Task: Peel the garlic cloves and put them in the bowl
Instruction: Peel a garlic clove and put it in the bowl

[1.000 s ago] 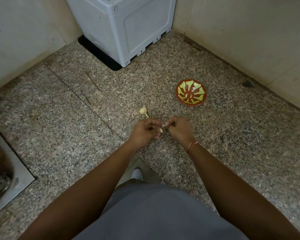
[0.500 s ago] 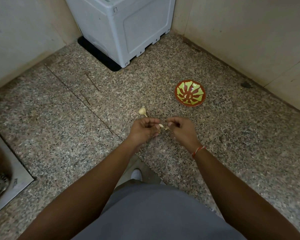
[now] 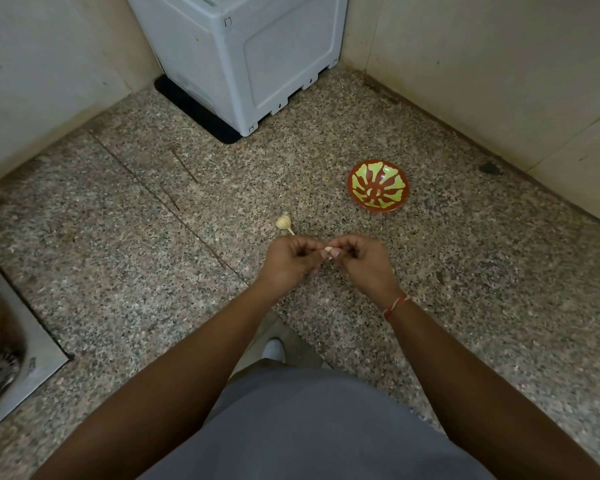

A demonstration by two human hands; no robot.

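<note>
Garlic clove (image 3: pixel 329 251) pinched between left hand (image 3: pixel 291 261) and right hand (image 3: pixel 366 263), above surface's near edge. Peeling judged underway. Bowl (image 3: pixel 378 186) set toward far right corner; peeled clove to be dropped there next. Garlic bulb (image 3: pixel 283 222) left nearby.

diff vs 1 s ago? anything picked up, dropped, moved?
Little changed. Both hands stay together over the counter, the left hand and right hand still working one garlic clove between their fingertips; the right wrist has eased slightly outward. Nothing picked up or let go. The garlic bulb and bowl lie where they were.
</note>
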